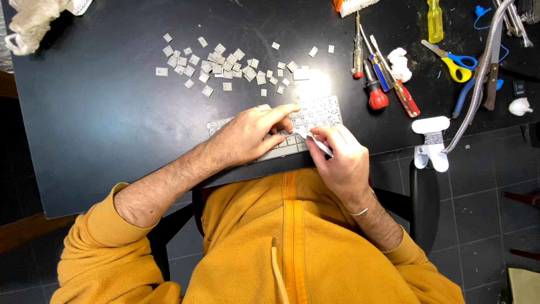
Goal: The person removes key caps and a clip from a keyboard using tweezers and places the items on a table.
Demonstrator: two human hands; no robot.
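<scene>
Dark grey floor tiles [478,214] show below and to the right of a black desk [84,124], which fills the upper part of the view and has much bare room on its left half. At the desk's far left corner lies a pale crumpled cloth [28,22], cut off by the frame. Further right, near the far edge, a scatter of loose grey keycaps [225,65] spreads out, well apart from the hands.

At the near edge, in front of the person's yellow zipped top [292,242], sits a small white keyboard [320,112], much of it hidden under the hands. The left hand [247,135] lies flat across the keyboard, its fingers stretched out and pressing down, gripping nothing that can be seen. The right hand [337,155] is closed around a thin white tool [312,141], whose tip meets the keys just beside the left fingertips; its exact kind is hard to make out.

Right of the keyboard lie several screwdrivers [382,79] with red and blue handles, a white wad [400,63], and scissors [453,61] with yellow and blue handles. A white clamp [432,143] grips the desk's near edge, and a bendy metal neck [484,73] rises from it out of frame. More tools in the far right corner are cut off.
</scene>
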